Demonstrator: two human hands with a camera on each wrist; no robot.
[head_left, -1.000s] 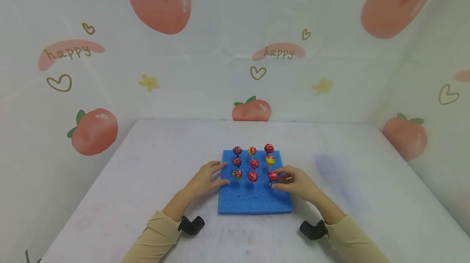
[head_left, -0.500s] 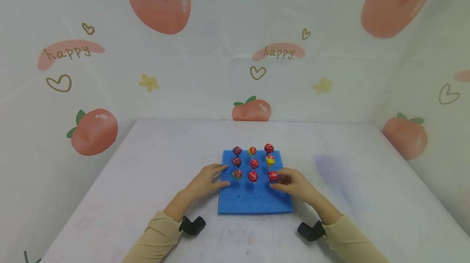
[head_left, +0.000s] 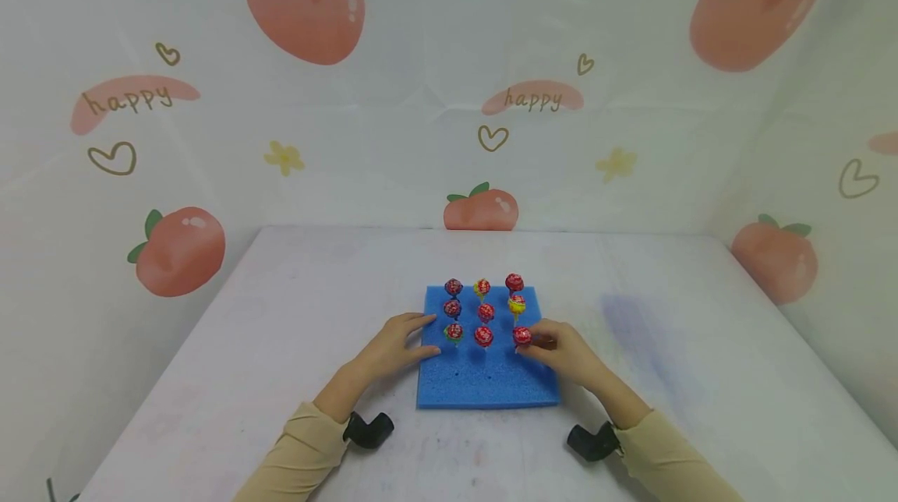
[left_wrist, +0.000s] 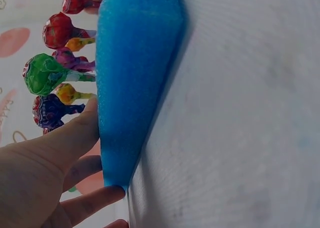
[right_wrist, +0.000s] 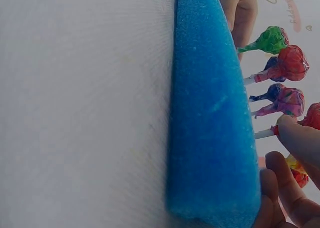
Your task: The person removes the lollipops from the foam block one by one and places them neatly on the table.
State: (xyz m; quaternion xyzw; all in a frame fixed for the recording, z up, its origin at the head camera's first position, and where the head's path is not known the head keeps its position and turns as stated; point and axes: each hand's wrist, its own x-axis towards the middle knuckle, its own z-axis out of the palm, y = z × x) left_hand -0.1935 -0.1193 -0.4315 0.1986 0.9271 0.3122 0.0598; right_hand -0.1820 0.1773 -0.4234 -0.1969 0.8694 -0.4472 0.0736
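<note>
A blue foam block (head_left: 487, 393) lies on the table with several wrapped lollipops standing in it in rows. My left hand (head_left: 393, 346) rests at the block's left edge, fingers spread and fairly straight; the left wrist view shows its fingertips against the foam (left_wrist: 130, 67). At the right end of the front row, my right hand (head_left: 571, 354) pinches a red lollipop (head_left: 522, 336) just below its head. In the right wrist view the thumb lies on the wrapper's neck, and the white stick (right_wrist: 265, 134) runs down to the foam. A green-wrapped lollipop (left_wrist: 44, 74) stands nearest my left hand.
A red lollipop (head_left: 483, 337) stands left of the pinched one, and a yellow one (head_left: 516, 304) behind it. Bare foam with small holes (head_left: 489, 377) lies in front. The white table (head_left: 281, 291) meets a printed backdrop (head_left: 393, 136) behind. Black wrist mounts (head_left: 592, 441) hang below the sleeves.
My right hand has moved slightly left and its thumb and fingers have closed in on the red lollipop. The left hand has shifted a little onto the block's edge.
</note>
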